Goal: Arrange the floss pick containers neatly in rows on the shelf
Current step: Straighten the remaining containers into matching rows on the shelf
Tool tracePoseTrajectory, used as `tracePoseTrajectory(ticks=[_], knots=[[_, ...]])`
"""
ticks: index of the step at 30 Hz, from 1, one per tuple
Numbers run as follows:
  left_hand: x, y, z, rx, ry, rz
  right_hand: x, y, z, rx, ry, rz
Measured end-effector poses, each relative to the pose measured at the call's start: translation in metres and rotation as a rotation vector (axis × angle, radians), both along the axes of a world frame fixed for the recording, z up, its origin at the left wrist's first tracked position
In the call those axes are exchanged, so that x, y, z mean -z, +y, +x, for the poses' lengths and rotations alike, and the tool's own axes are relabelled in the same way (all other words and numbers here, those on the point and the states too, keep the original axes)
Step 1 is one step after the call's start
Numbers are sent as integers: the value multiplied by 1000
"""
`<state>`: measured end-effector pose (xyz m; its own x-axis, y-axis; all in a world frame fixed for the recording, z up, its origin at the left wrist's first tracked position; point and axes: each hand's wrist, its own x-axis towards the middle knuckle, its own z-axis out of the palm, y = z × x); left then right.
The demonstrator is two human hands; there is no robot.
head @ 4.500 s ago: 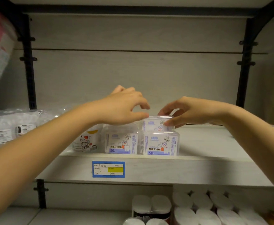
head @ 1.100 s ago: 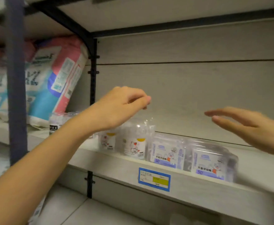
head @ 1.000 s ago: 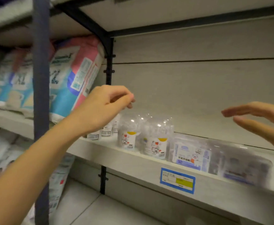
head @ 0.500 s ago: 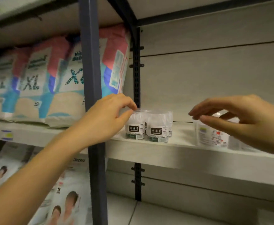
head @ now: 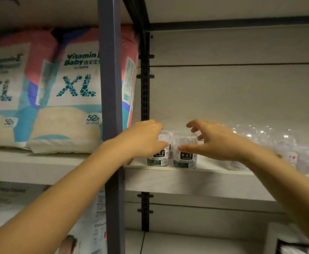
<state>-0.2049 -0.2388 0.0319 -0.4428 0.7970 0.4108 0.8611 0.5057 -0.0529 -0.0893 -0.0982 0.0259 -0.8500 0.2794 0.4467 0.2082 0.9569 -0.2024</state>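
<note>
Both of your hands have closed in on the pair of round tubs since half a second ago, when your right hand hung further right, over the neighbouring packs, and your view has swung left with them. Your left hand (head: 142,139) now grips the left floss container (head: 157,158), thumb on its front and fingers (head: 154,125) curled over its lid. Your right hand (head: 216,142) lays its thumb across the front of the right floss container (head: 185,159), with the other fingers (head: 194,124) arched loosely above the lid; whether they close on it you cannot tell. The two tubs stand upright, just beside each other, at the front edge of the shelf (head: 186,180) near its left end, with another tub partly showing behind the gap between them. Further right on the same shelf stand clear packs (head: 285,149), too blurred to read. A dark upright post (head: 111,88) crosses in front of your left forearm, and XL diaper packs (head: 71,92) fill the bay to its left.
</note>
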Motion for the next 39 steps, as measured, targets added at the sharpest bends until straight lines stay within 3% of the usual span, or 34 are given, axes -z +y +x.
tracePoseTrajectory(ticks=[4, 9, 15, 19, 23, 30, 39], knots=[[2, 15, -11, -90, -13, -68, 8, -1, -15, 95, 34, -31], [10, 14, -19, -34, -224, 36, 16, -1, -21, 107, 77, -78], [4, -10, -5, 160, -322, 502, -11, -7, 22, 24, 283, -204], [1, -22, 18, 403, -548, 749, -23, -11, 76, -48, 337, -329], [14, -8, 50, 587, -650, 804, -13, 7, 133, 38, 315, -336], [31, 59, 121, 740, -624, 737, 0, 77, 251, 187, 265, -377], [42, 182, 234, 726, -601, 864, -2, 235, 343, 220, 410, -332]])
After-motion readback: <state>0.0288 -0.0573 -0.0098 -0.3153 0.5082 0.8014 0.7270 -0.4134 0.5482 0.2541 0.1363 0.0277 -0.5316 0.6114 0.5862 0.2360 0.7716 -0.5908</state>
